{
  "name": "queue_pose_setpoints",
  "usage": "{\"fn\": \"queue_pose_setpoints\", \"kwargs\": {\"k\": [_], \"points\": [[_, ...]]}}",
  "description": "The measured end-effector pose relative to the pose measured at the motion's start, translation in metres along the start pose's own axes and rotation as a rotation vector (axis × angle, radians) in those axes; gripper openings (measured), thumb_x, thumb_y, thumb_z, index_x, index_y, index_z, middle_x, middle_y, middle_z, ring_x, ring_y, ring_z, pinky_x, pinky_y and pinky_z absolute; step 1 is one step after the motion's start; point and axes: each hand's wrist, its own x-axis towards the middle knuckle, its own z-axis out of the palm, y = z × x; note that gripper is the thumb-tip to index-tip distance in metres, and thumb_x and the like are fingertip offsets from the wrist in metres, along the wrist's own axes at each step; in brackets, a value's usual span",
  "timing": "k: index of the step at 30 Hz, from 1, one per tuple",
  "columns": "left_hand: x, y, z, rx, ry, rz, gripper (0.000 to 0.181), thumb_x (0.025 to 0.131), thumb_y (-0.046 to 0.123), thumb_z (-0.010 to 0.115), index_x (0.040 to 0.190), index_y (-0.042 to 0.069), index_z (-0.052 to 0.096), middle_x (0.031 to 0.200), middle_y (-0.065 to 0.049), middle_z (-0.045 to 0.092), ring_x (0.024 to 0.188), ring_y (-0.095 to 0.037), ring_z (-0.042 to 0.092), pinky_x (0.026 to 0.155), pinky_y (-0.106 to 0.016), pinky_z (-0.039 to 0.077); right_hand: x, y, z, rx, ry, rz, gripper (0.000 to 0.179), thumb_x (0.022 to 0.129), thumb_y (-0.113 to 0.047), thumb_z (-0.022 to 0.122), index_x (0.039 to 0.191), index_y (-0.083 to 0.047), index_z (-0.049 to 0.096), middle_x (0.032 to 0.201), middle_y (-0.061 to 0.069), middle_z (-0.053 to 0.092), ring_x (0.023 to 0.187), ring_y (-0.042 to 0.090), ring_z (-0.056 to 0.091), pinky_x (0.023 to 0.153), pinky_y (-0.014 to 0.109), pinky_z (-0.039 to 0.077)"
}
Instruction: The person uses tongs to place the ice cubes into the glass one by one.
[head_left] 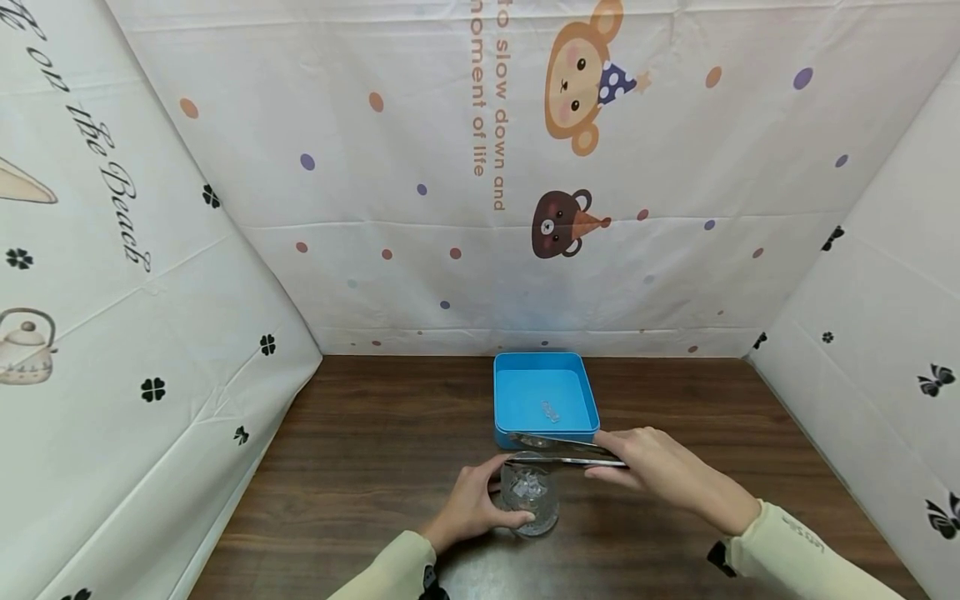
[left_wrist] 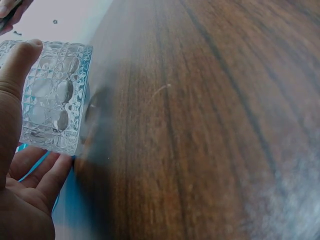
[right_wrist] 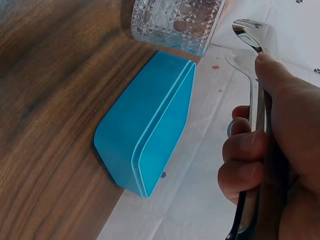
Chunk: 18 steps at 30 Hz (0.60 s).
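My left hand [head_left: 474, 503] grips a clear cut-glass tumbler [head_left: 531, 492] from its left side, thumb in front and fingers behind. The tumbler stands on the wooden table, and clear chunks show inside it. My right hand [head_left: 648, 467] holds metal tongs [right_wrist: 261, 107] from the right, thumb on one arm and fingers curled round the other. One tong tip is fork-shaped. In the head view the spread tong arms reach left over the tumbler's far rim and the near edge of a blue box [head_left: 501, 392]. A few small clear pieces [head_left: 551, 411] lie in that box.
The dark wooden table [head_left: 360, 467] runs back to a white printed cloth [head_left: 420, 283]. More cloth walls stand at the left [head_left: 225, 400] and right [head_left: 847, 350]. The open blue box sits just behind the tumbler.
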Motion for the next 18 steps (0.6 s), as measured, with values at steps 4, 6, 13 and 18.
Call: {"fn": "queue_pose_setpoints", "kwargs": {"k": [4,6,13,18], "points": [[-0.0003,0.0002,0.0002,-0.006,-0.003,-0.001,0.078,0.079,0.051,0.086,0.144,0.02,0.056,0.12,0.001,0.071,0.1,-0.006,0.07,0.087,-0.022,0.059,-0.0006,0.0007,0.0016,-0.012,0.002,0.004,0.024,0.098,-0.036,0.072,0.09,-0.023,0.054,0.062,-0.023,0.031,0.049,-0.01,0.025,0.046,0.011,0.029],[-0.0001,-0.0001,0.0004,-0.006,-0.004,0.002,0.078,0.08,0.051,0.086,0.144,0.02,0.056,0.12,0.001,0.071,0.101,-0.006,0.07,0.087,-0.022,0.059,-0.0011,0.0009,0.002,-0.014,0.0,0.01,0.024,0.097,-0.037,0.072,0.09,-0.023,0.054,0.062,-0.022,0.031,0.048,-0.011,0.025,0.045,0.011,0.029],[0.0001,-0.0014,0.0008,-0.012,-0.01,0.0,0.078,0.08,0.049,0.087,0.144,0.016,0.057,0.119,-0.002,0.071,0.101,-0.008,0.07,0.086,-0.023,0.059,-0.0017,0.0017,0.0008,0.001,-0.012,0.039,0.021,0.098,-0.037,0.071,0.094,-0.019,0.06,0.062,-0.023,0.034,0.048,-0.01,0.028,0.045,0.012,0.032],[-0.001,-0.0012,0.0001,-0.004,-0.011,-0.018,0.085,0.079,0.049,0.088,0.145,0.007,0.055,0.125,-0.012,0.069,0.105,-0.013,0.071,0.085,-0.023,0.06,-0.0002,0.0054,-0.0003,0.009,-0.002,0.038,0.02,0.098,-0.035,0.072,0.096,-0.017,0.063,0.064,-0.023,0.039,0.05,-0.01,0.033,0.048,0.013,0.035]]}}
